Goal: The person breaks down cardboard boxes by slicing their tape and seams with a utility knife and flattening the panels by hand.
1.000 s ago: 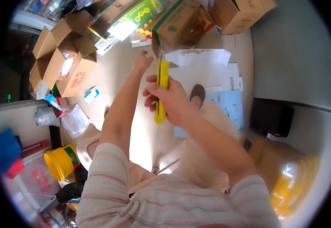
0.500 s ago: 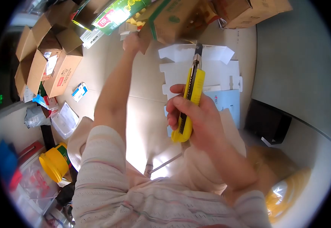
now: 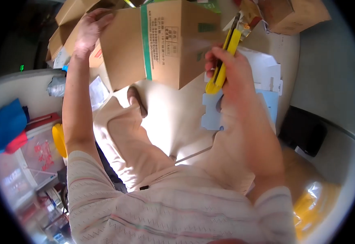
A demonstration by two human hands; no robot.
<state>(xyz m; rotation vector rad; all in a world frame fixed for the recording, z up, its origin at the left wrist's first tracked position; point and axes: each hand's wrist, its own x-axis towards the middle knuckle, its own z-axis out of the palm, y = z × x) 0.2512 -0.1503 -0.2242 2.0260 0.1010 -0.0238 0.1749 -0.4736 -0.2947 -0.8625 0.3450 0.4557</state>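
Observation:
A brown cardboard box (image 3: 161,44) with a green stripe and printed text stands tilted in front of me, its flap spread to the left. My left hand (image 3: 93,30) grips the upper left edge of that flap, fingers curled over it. In my right hand (image 3: 230,67) is a yellow utility knife (image 3: 224,61), held at the box's right side with its dark end pointing up. Whether the knife touches the box I cannot tell.
On the floor at the right lie a white cut-open carton (image 3: 263,67) and a blue sheet (image 3: 212,112). Another cardboard box (image 3: 293,16) is at the upper right. A black object (image 3: 303,130) stands by the right wall. Left are a yellow bucket (image 3: 59,139) and plastic drawers (image 3: 43,156).
The green-striped box has come nearer and turned, showing its printed side. My left hand has moved left and closed on its flap. The knife in my right hand has moved up and right.

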